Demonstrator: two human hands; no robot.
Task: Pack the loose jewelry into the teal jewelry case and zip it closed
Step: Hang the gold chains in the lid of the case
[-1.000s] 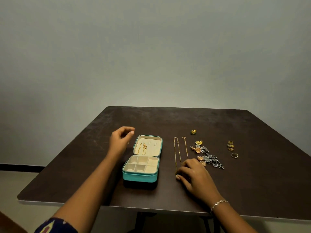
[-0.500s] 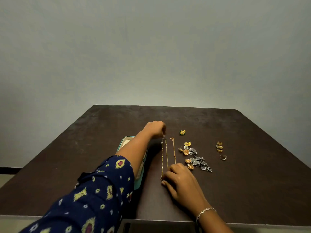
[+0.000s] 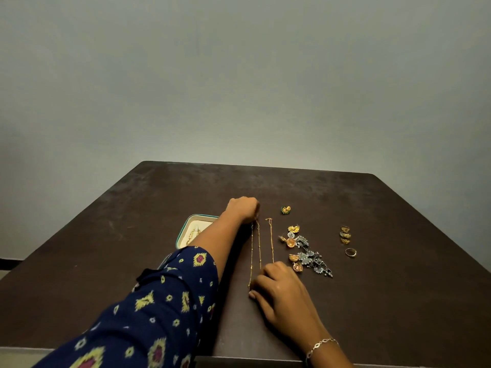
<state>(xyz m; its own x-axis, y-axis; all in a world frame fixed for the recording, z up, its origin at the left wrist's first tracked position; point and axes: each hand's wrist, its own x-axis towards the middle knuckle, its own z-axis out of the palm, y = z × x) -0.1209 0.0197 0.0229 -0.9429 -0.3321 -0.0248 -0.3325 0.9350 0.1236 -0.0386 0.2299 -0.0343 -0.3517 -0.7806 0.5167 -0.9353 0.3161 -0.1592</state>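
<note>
1. Table (image 3: 127,235): dark, carries everything.
2. Left forearm (image 3: 212,243), patterned sleeve, reaches across the teal jewelry case (image 3: 183,231) and hides most of it. Case is open, cream lining shows. Risk: pulling the arm back low could knock the case.
3. Right hand (image 3: 281,290), right of case on the near side: fingers bent onto the chains' near ends. Gripping or just pinning, cannot tell.
4. Left hand (image 3: 243,209), off case's far right corner: fingertips pinch the gold chain (image 3: 259,245) at its far end.
5. Gold chain, just right of case, lies straight. Risk: thin, could snag the second chain (image 3: 271,240) alongside.
6. Earrings (image 3: 308,254) and rings (image 3: 345,235), further right of case, unpacked.
</note>
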